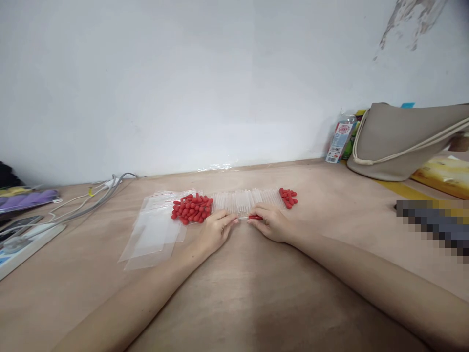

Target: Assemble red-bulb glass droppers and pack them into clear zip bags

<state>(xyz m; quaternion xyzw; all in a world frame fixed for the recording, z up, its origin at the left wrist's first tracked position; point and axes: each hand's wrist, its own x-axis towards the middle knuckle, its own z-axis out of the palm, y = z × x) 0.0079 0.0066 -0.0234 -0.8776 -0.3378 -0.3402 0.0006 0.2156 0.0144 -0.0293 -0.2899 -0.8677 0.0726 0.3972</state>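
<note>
My left hand (215, 230) and my right hand (270, 222) meet at the middle of a wooden table (234, 293). Between them they pinch a thin clear tube (242, 218); the right fingers close on its red cap (255, 217), the left fingers on the clear end. Just behind the hands lies a row of several clear tubes (247, 199). A pile of red caps (192, 208) sits to the left of that row, and a smaller cluster of red caps (288, 197) lies at its right end.
A stack of clear plastic bags (154, 232) lies left of the caps. Grey cables (91, 200) and a power strip (25, 244) sit at the far left. At the back right stand a beige bag (399, 142) and a packet (340, 139), against a white wall.
</note>
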